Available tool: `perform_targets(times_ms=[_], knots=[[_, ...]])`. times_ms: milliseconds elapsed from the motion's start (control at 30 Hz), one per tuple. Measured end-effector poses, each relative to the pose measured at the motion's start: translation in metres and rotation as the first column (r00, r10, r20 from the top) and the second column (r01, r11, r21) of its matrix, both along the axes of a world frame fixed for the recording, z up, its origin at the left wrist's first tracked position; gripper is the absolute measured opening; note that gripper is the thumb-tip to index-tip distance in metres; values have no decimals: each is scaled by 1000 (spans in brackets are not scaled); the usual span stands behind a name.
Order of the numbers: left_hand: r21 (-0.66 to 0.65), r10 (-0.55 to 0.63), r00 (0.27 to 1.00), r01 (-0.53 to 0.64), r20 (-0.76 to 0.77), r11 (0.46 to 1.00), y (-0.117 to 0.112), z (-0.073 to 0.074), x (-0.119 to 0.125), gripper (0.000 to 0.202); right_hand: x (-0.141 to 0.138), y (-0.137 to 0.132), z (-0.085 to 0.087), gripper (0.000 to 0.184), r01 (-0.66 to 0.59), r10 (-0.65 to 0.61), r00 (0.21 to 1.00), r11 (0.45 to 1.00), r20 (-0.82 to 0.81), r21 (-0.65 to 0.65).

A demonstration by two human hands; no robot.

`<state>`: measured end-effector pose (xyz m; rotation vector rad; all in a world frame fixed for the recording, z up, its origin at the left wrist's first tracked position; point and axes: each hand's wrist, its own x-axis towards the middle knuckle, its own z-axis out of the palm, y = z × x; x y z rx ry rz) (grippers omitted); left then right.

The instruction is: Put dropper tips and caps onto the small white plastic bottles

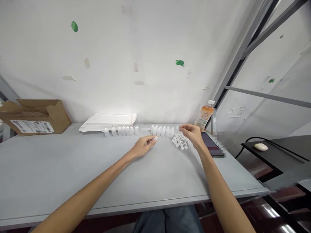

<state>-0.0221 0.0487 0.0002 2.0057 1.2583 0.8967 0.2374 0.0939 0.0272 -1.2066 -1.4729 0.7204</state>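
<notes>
My left hand [143, 146] is closed in a pinch on a small white plastic bottle [155, 138], most of it covered by the fingers. Further right, my right hand [193, 133] pinches a small white cap [177, 127] at its fingertips; its exact shape is hard to make out. Between the hands, a close group of small white bottles [163, 131] stands upright. A pile of white caps with thin loops [180, 141] lies just below my right hand. Farther left, several more small bottles [123, 131] stand in a row.
Behind the left row lies a stack of white envelopes [107, 120]. An open cardboard box [58, 115] is at the far left. A drink bottle [206, 113] and a phone [212, 145] are by my right hand. The grey table [155, 184] meets a white wall.
</notes>
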Motion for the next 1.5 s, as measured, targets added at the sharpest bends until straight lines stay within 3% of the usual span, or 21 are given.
perform_targets(times_ms=[100,200,333,567,800,933,1100,1300,1500], knots=[[24,-3,1000,3,9,1000,-6,1,4,45,-27,-14,1,23,-185,186,982,982,19,-39],[41,-11,1000,12,-15,999,-10,-2,7,47,-47,-25,-3,19,-252,253,954,967,157,-29],[55,9,1000,-8,-12,998,-10,-8,10,49,-56,-30,-10,17,-270,260,924,963,279,-4],[88,93,996,-93,0,992,-5,-8,6,45,-56,-26,-16,23,-283,261,915,959,307,28],[104,75,997,-72,-29,992,-7,-4,4,36,-54,-23,-19,22,-243,212,918,969,334,52],[101,54,997,-48,-54,994,-7,-5,4,35,-55,-26,-18,20,-279,251,903,960,348,31],[72,33,997,-29,-64,997,-7,-6,3,35,-59,-31,-13,18,-363,360,887,931,288,-45],[40,0,999,1,-38,999,-9,-5,5,37,-57,-31,-10,23,-451,475,877,867,77,-210],[40,-20,1000,20,3,999,-10,-4,5,40,-51,-28,-12,29,-515,519,853,824,-51,-234]])
